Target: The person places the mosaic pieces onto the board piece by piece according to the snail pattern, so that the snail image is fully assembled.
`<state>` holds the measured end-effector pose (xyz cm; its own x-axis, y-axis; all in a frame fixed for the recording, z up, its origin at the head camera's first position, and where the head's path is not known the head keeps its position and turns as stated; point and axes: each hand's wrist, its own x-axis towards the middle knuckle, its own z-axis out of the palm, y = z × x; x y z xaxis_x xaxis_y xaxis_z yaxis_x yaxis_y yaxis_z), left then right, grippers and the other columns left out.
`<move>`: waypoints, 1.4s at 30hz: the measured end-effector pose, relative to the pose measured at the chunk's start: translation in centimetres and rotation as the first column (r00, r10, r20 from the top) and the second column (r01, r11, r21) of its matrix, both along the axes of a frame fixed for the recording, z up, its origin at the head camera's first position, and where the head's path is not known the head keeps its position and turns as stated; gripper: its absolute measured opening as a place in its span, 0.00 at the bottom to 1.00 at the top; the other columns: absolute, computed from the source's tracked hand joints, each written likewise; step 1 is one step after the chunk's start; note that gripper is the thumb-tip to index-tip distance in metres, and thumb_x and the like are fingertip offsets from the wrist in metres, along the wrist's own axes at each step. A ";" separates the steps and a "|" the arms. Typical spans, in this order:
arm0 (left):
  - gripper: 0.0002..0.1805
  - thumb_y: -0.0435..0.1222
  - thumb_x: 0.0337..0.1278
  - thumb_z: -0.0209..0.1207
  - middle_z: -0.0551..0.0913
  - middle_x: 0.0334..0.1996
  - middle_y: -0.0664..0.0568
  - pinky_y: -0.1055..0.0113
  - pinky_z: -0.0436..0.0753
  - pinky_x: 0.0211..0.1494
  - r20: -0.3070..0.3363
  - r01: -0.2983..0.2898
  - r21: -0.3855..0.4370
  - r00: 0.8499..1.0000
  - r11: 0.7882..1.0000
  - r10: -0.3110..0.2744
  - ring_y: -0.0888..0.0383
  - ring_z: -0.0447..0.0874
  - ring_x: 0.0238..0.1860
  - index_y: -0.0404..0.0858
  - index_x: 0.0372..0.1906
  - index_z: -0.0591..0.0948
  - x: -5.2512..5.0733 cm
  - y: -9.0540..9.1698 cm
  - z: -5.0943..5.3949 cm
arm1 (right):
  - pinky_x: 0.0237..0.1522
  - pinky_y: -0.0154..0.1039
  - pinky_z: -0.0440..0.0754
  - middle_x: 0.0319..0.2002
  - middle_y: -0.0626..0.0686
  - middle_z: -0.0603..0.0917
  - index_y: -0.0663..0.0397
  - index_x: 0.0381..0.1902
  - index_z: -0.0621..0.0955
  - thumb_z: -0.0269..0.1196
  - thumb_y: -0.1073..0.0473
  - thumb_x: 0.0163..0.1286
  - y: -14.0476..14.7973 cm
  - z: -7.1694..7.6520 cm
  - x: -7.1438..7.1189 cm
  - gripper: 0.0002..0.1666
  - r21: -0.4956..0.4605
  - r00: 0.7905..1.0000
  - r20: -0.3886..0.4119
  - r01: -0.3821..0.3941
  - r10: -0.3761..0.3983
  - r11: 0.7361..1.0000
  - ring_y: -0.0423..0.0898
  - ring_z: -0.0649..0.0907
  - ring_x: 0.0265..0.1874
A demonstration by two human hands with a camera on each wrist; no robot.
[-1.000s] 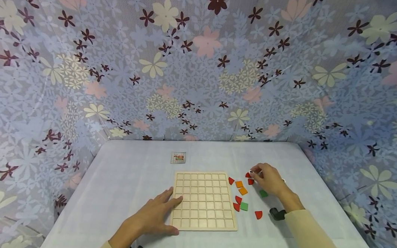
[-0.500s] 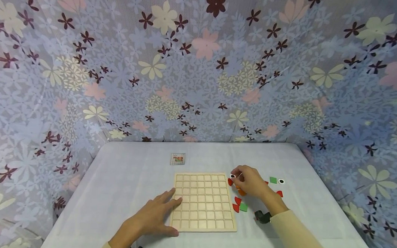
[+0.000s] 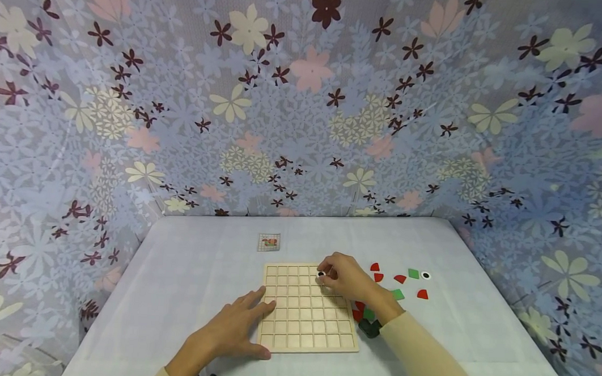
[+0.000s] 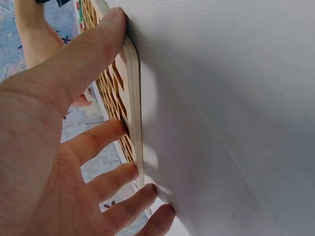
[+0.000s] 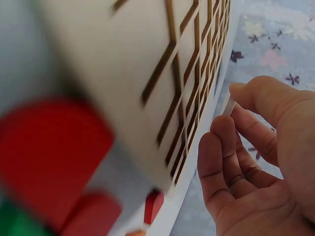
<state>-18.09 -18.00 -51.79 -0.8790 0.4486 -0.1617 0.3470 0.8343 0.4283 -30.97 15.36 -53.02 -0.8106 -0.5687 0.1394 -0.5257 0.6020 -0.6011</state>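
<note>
Wooden grid board [image 3: 304,313]: lies on tabletop [image 3: 200,262]; left hand [image 3: 235,323], grip spread, touches its edge, apparently steadying it. Black-and-white disc [image 3: 320,274]: right hand [image 3: 347,278] pinches it, apparently for its smallness.

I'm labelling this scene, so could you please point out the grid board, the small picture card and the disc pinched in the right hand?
Grid board [image 3: 306,314]: head view, on a bare cell.
Picture card [image 3: 269,242]: head view, middle of its face.
Disc [image 3: 320,274]: head view, on its dark centre.
</note>
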 end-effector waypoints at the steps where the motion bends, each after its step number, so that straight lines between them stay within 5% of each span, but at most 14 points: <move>1: 0.60 0.62 0.51 0.88 0.60 0.95 0.37 0.14 0.73 0.80 0.001 -0.002 -0.004 1.000 1.000 0.002 0.25 0.66 0.91 0.45 0.88 0.77 0.0 0.0 0.0 | 0.42 0.31 0.86 0.45 0.52 0.89 0.62 0.57 0.91 0.75 0.62 0.83 -0.4 0.0 0.0 0.11 -0.004 1.000 -0.003 -0.010 0.010 1.000 0.35 0.83 0.39; 18: 0.60 0.61 0.52 0.89 0.60 0.95 0.36 0.13 0.75 0.78 -0.004 0.010 0.000 1.000 1.000 -0.010 0.24 0.67 0.90 0.43 0.87 0.77 0.0 0.0 0.5 | 0.44 0.32 0.87 0.43 0.50 0.89 0.55 0.50 0.93 0.75 0.65 0.82 -5.2 -0.7 0.2 0.04 0.004 0.999 0.005 -0.054 0.054 0.999 0.37 0.85 0.39; 42: 0.60 0.61 0.52 0.88 0.61 0.94 0.34 0.15 0.78 0.76 -0.021 0.030 0.001 0.999 1.000 -0.030 0.23 0.68 0.89 0.44 0.87 0.77 0.0 -0.1 0.2 | 0.51 0.42 0.94 0.44 0.52 0.97 0.56 0.48 0.97 0.72 0.70 0.82 -6.8 0.0 0.1 0.09 0.007 0.999 0.037 -0.001 0.001 1.000 0.46 0.93 0.46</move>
